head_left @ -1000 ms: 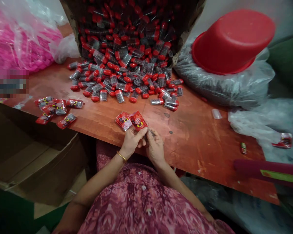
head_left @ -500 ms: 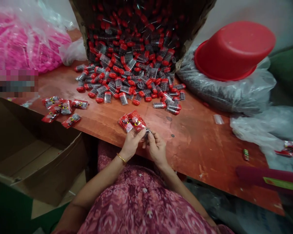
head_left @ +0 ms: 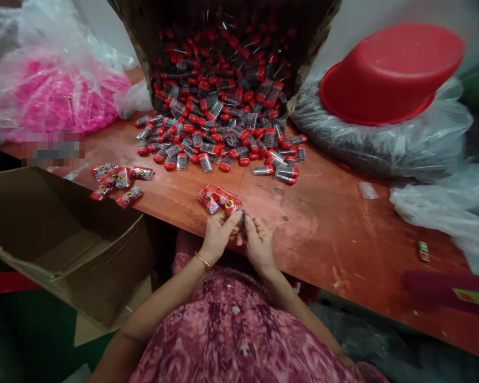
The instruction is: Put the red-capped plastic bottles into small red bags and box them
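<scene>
Left hand (head_left: 216, 234) pinches a flat, glossy red packet (head_left: 228, 200) — right hand (head_left: 260, 243) grips a small, dark, indistinct piece (head_left: 243, 215).

**Dim light, darkened corners**

The scene is dimly lit, with a soft sheen spread across the table (head_left: 327, 234). The far carton (head_left: 313, 40) is sunk in shadow. Glare is caught by the pink-filled bag (head_left: 66, 101) at left. At right, the red tub (head_left: 395, 74) is stretched by lens distortion. Print on the red packets (head_left: 228, 201) and the small dark item (head_left: 243, 215) is blurred.
</scene>
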`<state>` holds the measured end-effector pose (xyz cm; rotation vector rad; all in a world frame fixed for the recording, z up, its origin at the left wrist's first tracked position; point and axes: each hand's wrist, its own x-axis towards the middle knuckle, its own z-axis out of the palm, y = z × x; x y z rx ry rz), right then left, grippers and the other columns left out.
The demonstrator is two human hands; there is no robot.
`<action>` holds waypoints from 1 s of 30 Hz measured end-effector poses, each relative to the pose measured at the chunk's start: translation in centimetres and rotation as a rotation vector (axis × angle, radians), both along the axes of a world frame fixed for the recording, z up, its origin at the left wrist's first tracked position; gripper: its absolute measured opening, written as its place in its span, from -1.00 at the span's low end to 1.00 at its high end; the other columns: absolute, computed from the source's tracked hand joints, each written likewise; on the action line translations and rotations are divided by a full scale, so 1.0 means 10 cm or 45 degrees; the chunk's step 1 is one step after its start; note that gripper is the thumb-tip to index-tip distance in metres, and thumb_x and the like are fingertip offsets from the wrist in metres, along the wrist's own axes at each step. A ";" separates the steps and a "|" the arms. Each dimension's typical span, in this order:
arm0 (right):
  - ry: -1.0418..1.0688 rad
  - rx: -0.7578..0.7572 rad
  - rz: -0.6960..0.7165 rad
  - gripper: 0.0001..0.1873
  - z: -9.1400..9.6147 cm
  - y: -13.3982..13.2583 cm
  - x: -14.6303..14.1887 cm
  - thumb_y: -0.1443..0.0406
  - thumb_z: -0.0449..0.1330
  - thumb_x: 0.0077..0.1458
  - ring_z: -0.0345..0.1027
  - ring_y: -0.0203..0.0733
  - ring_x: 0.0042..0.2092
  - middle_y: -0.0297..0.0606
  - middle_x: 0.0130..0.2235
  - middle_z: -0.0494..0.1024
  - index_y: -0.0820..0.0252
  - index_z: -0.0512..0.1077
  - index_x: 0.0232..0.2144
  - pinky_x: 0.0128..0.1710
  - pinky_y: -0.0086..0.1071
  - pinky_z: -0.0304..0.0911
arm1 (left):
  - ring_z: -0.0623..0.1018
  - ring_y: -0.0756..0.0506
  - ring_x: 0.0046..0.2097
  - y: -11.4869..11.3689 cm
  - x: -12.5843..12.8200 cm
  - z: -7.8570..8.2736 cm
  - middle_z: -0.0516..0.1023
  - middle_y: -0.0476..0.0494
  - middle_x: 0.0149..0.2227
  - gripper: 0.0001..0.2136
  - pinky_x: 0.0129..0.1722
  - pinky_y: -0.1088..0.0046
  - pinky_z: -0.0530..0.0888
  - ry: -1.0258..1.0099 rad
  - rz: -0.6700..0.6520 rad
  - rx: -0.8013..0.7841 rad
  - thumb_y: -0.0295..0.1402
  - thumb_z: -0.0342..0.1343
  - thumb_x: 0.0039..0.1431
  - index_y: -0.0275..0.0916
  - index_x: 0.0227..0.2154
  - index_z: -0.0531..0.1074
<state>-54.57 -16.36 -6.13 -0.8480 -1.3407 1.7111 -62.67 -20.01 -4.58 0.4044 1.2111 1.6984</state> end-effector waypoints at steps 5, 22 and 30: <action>-0.024 0.210 0.008 -0.70 -0.05 -0.04 0.16 0.06 0.09 0.12 0.19 -0.42 -0.64 -0.40 -0.53 0.44 0.17 0.39 -0.32 -0.66 -0.50 0.13 | 0.50 0.02 -0.48 -0.02 0.00 0.13 0.54 -0.08 -0.52 -0.67 -0.43 0.53 0.44 0.043 0.197 0.066 -0.17 0.33 -0.23 -0.35 -0.48 0.50; 0.221 -0.024 0.090 -0.64 0.01 -0.05 0.40 -0.01 0.13 0.05 0.09 -0.45 -0.73 -0.53 -0.70 0.28 0.18 0.36 -0.38 -0.74 -0.54 0.06 | 0.26 0.10 -0.73 -0.06 0.46 0.15 0.28 0.12 -0.72 -0.57 -0.73 0.57 0.27 0.120 0.023 -0.016 -0.06 0.27 -0.16 -0.35 -0.33 0.50; 0.293 -0.079 0.462 -0.61 -0.08 0.05 0.44 -0.02 0.14 0.04 0.30 -0.37 -0.61 -0.46 -0.59 0.42 0.17 0.36 -0.28 -0.52 -0.43 0.32 | 0.36 0.10 -0.61 -0.03 0.27 0.18 0.56 -0.09 -0.48 -0.57 -0.66 0.60 0.32 0.063 0.104 -0.081 -0.11 0.33 -0.25 -0.35 -0.39 0.47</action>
